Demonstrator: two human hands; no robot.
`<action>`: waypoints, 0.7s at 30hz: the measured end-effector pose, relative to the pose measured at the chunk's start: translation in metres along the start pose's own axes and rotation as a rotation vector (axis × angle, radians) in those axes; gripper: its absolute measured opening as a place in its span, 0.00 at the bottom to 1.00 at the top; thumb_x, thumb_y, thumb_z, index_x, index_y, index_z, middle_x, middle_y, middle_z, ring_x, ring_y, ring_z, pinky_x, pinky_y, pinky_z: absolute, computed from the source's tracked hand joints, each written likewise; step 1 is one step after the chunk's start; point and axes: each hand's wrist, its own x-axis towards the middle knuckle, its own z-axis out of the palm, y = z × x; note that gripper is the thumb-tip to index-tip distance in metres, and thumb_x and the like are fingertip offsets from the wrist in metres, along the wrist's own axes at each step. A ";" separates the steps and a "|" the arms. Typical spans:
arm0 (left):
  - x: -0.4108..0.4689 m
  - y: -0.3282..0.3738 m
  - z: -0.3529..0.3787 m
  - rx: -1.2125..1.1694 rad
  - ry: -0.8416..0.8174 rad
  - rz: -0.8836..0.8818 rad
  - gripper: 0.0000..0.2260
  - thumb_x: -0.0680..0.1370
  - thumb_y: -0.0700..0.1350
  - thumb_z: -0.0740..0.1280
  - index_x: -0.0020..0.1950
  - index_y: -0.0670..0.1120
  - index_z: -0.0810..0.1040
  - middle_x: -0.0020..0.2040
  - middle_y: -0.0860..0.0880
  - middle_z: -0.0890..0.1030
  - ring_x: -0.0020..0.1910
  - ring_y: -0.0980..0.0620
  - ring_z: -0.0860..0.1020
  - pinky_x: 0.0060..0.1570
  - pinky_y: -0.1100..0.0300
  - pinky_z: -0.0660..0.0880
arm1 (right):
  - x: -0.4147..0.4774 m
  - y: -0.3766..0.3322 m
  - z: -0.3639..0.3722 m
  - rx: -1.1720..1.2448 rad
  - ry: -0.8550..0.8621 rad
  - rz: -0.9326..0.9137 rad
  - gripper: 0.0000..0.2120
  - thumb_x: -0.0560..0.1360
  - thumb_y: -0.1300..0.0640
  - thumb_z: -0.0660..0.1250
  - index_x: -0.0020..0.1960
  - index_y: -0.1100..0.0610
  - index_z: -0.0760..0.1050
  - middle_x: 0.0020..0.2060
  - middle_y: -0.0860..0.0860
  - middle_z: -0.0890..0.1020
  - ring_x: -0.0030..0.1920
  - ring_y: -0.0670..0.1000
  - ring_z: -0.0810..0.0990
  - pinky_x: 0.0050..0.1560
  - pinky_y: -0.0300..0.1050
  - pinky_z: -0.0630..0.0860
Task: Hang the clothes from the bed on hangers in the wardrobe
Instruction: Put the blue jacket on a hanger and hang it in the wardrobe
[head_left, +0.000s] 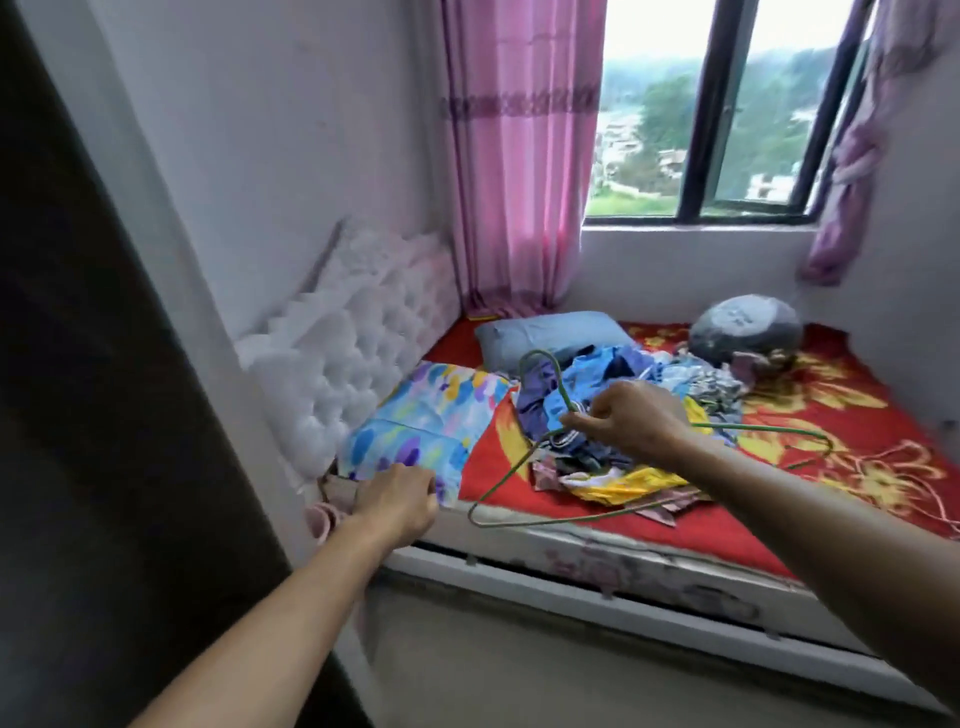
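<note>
A heap of mixed clothes (618, 415), blue, purple and yellow, lies in the middle of the bed (779, 499) on its red flowered cover. My right hand (631, 418) hovers over the heap and pinches a thin green wire hanger (524, 491) just below its hook; the hanger's frame spreads toward the bed's near edge and off to the right. My left hand (397, 501) reaches out low at the bed's near left corner, fingers loosely curled, holding nothing, beside a colourful pillow (421, 421).
A dark wardrobe panel (78, 389) fills the left edge. A white tufted headboard (353, 353) stands against the left wall. A blue pillow (545, 335) and a grey bundle (745, 327) lie at the back under the window, pink curtains either side.
</note>
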 end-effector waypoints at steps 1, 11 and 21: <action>0.014 0.022 0.008 -0.015 -0.025 0.028 0.12 0.78 0.50 0.58 0.56 0.50 0.77 0.59 0.45 0.79 0.58 0.42 0.77 0.55 0.51 0.74 | 0.001 0.027 0.001 -0.002 -0.001 0.043 0.28 0.72 0.31 0.61 0.29 0.54 0.73 0.31 0.51 0.76 0.40 0.55 0.80 0.34 0.45 0.66; 0.163 0.149 0.070 -0.028 -0.187 0.227 0.10 0.76 0.52 0.60 0.53 0.51 0.77 0.54 0.48 0.80 0.53 0.45 0.77 0.50 0.53 0.74 | 0.046 0.220 0.051 0.029 -0.086 0.406 0.18 0.76 0.46 0.63 0.32 0.55 0.70 0.31 0.50 0.76 0.32 0.52 0.74 0.29 0.42 0.62; 0.371 0.198 0.108 -0.024 -0.333 0.362 0.09 0.77 0.50 0.60 0.53 0.50 0.77 0.55 0.47 0.79 0.50 0.45 0.77 0.42 0.56 0.69 | 0.171 0.332 0.105 0.109 -0.190 0.670 0.17 0.77 0.48 0.64 0.32 0.55 0.75 0.33 0.52 0.81 0.33 0.52 0.79 0.30 0.43 0.66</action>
